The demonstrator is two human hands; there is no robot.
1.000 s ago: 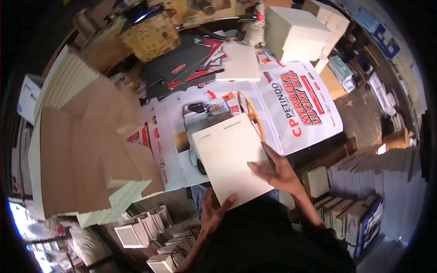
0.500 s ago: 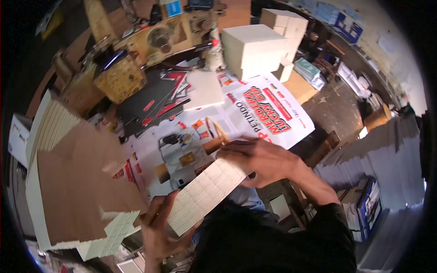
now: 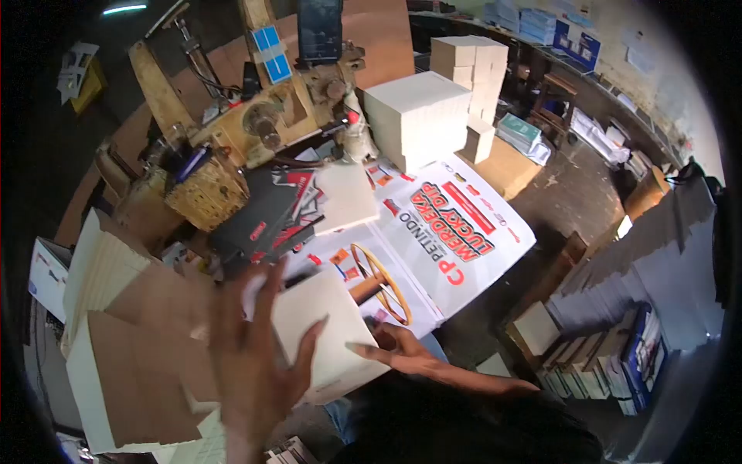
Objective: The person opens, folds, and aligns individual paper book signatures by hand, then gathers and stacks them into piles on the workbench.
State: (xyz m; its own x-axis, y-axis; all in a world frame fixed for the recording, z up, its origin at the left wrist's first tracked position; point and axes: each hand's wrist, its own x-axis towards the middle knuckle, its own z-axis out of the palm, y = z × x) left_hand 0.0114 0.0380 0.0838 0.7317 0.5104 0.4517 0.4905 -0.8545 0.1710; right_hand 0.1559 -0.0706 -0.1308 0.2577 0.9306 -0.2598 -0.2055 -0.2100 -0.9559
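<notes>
A thick stack of cream-white paper blocks (image 3: 331,305) sits near my body with its plain flat face up. My right hand (image 3: 406,354) grips its right side, the thumb lying on the top face and the fingers bent at the edge. Spread over the stack's left side is my left hand (image 3: 259,363), its fingers apart and smeared by motion; whether it touches the paper I cannot tell. Beneath and beyond the stack lies a printed poster sheet (image 3: 495,243).
Tall white paper stacks (image 3: 421,116) stand at the back. A thin cream block (image 3: 345,197) lies beside dark printed scraps (image 3: 263,209). Brown-covered stacks (image 3: 143,371) rise at left, a wooden block (image 3: 207,189) behind them. Books (image 3: 603,363) and grey sheets (image 3: 649,271) are at right.
The stack was held tilted between both hands, layered edges showing; now its flat face is up. My left hand has opened and risen over it; my right hand has moved lower. The view has shifted.
</notes>
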